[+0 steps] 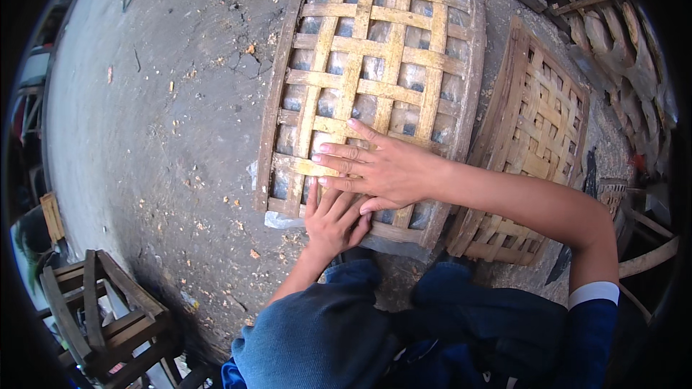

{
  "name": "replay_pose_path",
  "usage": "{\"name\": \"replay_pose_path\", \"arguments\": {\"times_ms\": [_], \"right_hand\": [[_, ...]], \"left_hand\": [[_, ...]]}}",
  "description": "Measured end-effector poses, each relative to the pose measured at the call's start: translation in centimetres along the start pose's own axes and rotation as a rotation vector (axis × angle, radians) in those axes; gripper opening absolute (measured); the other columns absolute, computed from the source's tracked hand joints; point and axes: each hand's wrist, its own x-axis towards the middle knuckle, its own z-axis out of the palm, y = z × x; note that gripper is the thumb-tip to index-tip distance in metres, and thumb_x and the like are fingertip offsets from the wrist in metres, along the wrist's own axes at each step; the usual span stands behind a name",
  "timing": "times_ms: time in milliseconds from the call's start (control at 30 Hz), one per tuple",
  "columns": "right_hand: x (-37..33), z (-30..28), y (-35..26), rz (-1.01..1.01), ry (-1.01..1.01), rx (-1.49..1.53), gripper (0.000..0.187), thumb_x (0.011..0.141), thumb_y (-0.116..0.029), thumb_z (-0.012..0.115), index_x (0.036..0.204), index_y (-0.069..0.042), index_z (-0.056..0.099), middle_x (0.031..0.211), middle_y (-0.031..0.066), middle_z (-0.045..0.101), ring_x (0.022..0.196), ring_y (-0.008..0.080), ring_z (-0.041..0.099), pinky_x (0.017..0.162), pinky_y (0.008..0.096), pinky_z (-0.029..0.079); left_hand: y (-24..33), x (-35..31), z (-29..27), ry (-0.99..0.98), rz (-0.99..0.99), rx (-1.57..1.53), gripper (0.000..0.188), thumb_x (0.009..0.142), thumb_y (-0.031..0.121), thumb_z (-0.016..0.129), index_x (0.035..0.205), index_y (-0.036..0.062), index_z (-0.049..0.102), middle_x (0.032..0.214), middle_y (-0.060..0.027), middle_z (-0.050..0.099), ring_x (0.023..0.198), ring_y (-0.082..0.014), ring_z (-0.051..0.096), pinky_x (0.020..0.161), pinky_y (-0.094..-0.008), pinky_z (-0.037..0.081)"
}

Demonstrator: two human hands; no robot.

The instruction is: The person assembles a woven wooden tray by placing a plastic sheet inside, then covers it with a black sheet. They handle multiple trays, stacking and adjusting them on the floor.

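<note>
A large woven bamboo lattice panel in a wooden frame lies in front of me, with clear plastic sheeting showing through its gaps. My right hand reaches across from the right and rests palm down on the near part of the weave, fingers spread. Just below it, my left hand lies on the near left edge of the panel, fingers stretched out. The right hand partly overlaps the left one's fingertips. Neither hand is wrapped round anything that I can see. A flap of clear plastic sticks out at the near left corner.
A second, smaller lattice panel lies to the right. A wooden slatted stool or crate stands at the lower left. Crumbs and chips litter the cracked concrete floor. Wooden racks with pale hanging pieces line the far right.
</note>
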Motion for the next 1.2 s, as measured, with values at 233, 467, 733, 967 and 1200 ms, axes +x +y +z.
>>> {"name": "replay_pose_path", "arguments": {"times_ms": [233,467,733,967,1200], "right_hand": [[-9.2,-4.7,22.6,1.099,-0.018,-0.471,0.066,0.107,-0.051,0.044,0.163,-0.019,0.03,0.169,0.0129,0.025,0.158,0.0254,0.02,0.129,0.0538,0.009],[-13.4,-4.6,18.8,0.668,0.443,-0.28,0.05,0.102,-0.033,0.058,0.149,-0.017,0.051,0.158,0.0115,0.045,0.15,0.0273,0.036,0.127,0.0533,0.021],[-16.9,-1.7,11.0,0.669,0.191,-0.14,0.051,0.096,-0.034,0.066,0.143,-0.017,0.056,0.156,0.0081,0.047,0.149,0.0257,0.038,0.127,0.0525,0.022],[-18.2,-1.4,8.5,0.545,0.134,-0.361,0.056,0.102,-0.054,0.05,0.146,-0.019,0.054,0.159,0.0085,0.045,0.15,0.0242,0.037,0.127,0.0539,0.021],[-26.8,-6.0,14.3,0.988,0.483,-0.399,0.054,0.107,-0.05,0.046,0.149,-0.017,0.053,0.159,0.01,0.045,0.15,0.0302,0.037,0.125,0.0543,0.02]], "left_hand": [[0.2,1.0,-0.4,0.009,-0.002,-0.05,0.034,0.087,0.029,0.071,0.12,0.0248,0.076,0.133,0.001,0.068,0.132,-0.023,0.059,0.123,-0.0599,0.022],[0.3,0.7,0.0,0.016,-0.013,-0.01,0.031,0.085,0.025,0.072,0.116,0.0257,0.076,0.132,0.0019,0.068,0.132,-0.0225,0.059,0.124,-0.0602,0.02],[0.5,1.1,0.0,0.044,0.007,0.007,0.027,0.086,0.024,0.071,0.113,0.024,0.076,0.13,0.0003,0.069,0.13,-0.0241,0.06,0.125,-0.0605,0.019],[0.6,0.9,-0.2,0.049,0.004,0.044,0.027,0.086,0.024,0.07,0.112,0.0238,0.076,0.129,0.0,0.069,0.129,-0.0243,0.06,0.125,-0.0607,0.018],[0.5,0.8,0.0,0.058,0.022,0.033,0.027,0.087,0.022,0.068,0.113,0.023,0.076,0.132,-0.0015,0.069,0.131,-0.0255,0.059,0.126,-0.0598,0.015]]}}
